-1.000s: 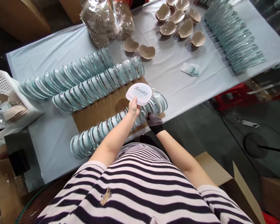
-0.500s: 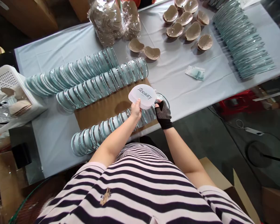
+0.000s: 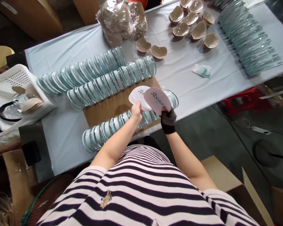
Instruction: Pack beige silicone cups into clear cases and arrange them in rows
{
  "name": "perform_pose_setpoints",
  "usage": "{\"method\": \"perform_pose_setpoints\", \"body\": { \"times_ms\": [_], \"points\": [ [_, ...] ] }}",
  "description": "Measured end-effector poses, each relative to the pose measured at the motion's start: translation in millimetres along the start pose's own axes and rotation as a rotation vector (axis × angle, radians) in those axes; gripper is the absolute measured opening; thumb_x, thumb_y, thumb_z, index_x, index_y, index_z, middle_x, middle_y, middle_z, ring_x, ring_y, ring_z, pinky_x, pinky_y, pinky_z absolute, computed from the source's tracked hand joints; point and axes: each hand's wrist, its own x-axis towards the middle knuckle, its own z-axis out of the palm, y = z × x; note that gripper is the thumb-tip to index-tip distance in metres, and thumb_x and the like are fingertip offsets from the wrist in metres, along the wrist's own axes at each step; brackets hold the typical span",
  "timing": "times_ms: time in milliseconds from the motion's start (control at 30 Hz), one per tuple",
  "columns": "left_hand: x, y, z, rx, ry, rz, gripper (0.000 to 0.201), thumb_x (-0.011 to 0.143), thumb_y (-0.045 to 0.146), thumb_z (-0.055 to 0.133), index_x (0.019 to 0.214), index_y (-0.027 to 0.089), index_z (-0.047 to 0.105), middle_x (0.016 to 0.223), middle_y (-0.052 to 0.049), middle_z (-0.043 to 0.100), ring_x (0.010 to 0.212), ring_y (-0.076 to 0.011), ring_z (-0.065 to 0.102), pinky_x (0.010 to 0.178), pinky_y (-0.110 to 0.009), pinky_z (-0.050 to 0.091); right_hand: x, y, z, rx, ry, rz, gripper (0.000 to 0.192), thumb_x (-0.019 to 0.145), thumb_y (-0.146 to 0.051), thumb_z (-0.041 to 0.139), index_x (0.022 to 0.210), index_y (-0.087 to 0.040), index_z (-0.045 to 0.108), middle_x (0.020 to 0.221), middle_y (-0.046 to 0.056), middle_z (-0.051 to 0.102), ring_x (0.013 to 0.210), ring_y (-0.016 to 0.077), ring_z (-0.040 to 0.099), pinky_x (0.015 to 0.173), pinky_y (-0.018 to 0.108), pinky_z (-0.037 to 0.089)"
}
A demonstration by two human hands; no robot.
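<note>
Cards: one [image 3: 138, 95] pinched in the left hand [image 3: 136, 113], one [image 3: 158, 99] in the gloved right hand [image 3: 168, 119], overlapping above the desk's [image 3: 61, 131] front case row [image 3: 113, 125]. Loosened fingers could drop either card.

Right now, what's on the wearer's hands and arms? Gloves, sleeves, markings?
Left hand is bare. Right hand wears a short black knit glove with pale grip dots, ending at the wrist. Both forearms are uncovered; short sleeves of a black-and-white striped shirt, with a small tan emblem on it.
</note>
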Motion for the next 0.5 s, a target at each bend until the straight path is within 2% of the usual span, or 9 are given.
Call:
{"method": "perform_pose_setpoints", "body": {
  "times_ms": [67,100,167,233,300,400,500],
  "points": [
    [3.5,6.0,-0.7,-0.038,0.025,-0.044,0.03,0.091,0.015,0.06,0.121,0.017,0.065,0.122,-0.008,0.071,0.113,-0.0193,0.067,0.099,-0.034,0.053,-33.4,22.9,-26.5,-0.159,0.012,-0.043,0.038,0.094,-0.037,0.041,0.107,-0.015,0.069,0.089,0.014,0.073,0.084,0.0254,0.07,0.075,0.034,0.055],
    [5.1,8.3,-0.6,-0.046,0.033,-0.069,0.033,0.092,0.015,0.059,0.124,0.018,0.063,0.124,-0.009,0.07,0.114,-0.0194,0.066,0.1,-0.035,0.053,-51.4,32.6,-38.8,-0.218,-0.027,-0.095,0.037,0.094,-0.035,0.041,0.106,-0.016,0.07,0.089,0.013,0.073,0.084,0.0244,0.07,0.076,0.032,0.054],
    [7.1,11.1,0.0,-0.047,0.043,-0.115,0.039,0.092,0.014,0.058,0.13,0.019,0.06,0.128,-0.008,0.068,0.116,-0.0192,0.065,0.102,-0.036,0.052,-82.5,44.1,-55.4,-0.293,-0.155,-0.194,0.035,0.094,-0.03,0.04,0.106,-0.018,0.07,0.093,0.011,0.074,0.086,0.022,0.07,0.078,0.028,0.052],
    [7.2,12.0,0.8,-0.034,0.049,-0.148,0.041,0.093,0.013,0.057,0.133,0.02,0.058,0.13,-0.008,0.067,0.118,-0.0192,0.064,0.103,-0.036,0.051,-98.5,42.5,-57.6,-0.346,-0.306,-0.22,0.035,0.093,-0.028,0.04,0.11,-0.02,0.069,0.1,0.01,0.075,0.09,0.0213,0.07,0.079,0.027,0.051],
    [6.4,12.1,1.2,-0.02,0.047,-0.168,0.041,0.094,0.013,0.056,0.134,0.02,0.058,0.131,-0.008,0.066,0.119,-0.0191,0.063,0.103,-0.035,0.051,-95.7,29.3,-47.4,-0.414,-0.447,-0.16,0.034,0.094,-0.028,0.04,0.113,-0.02,0.067,0.102,0.011,0.074,0.091,0.0224,0.069,0.077,0.028,0.049],
    [6.1,12.2,0.3,-0.014,0.047,-0.184,0.038,0.094,0.015,0.056,0.132,0.021,0.06,0.128,-0.007,0.068,0.118,-0.0188,0.064,0.102,-0.032,0.052,-69.6,0.8,-25.4,-0.517,-0.655,0.001,0.036,0.097,-0.035,0.041,0.12,-0.018,0.062,0.097,0.015,0.073,0.088,0.0253,0.069,0.074,0.031,0.046],
    [7.4,11.6,-1.8,-0.024,0.047,-0.177,0.038,0.093,0.014,0.057,0.131,0.021,0.061,0.126,-0.008,0.069,0.114,-0.0189,0.066,0.1,-0.033,0.053,-46.3,-18.7,-14.5,-0.549,-0.743,0.082,0.036,0.097,-0.038,0.043,0.121,-0.016,0.058,0.093,0.015,0.071,0.084,0.0265,0.068,0.072,0.033,0.045]
  ]
}}
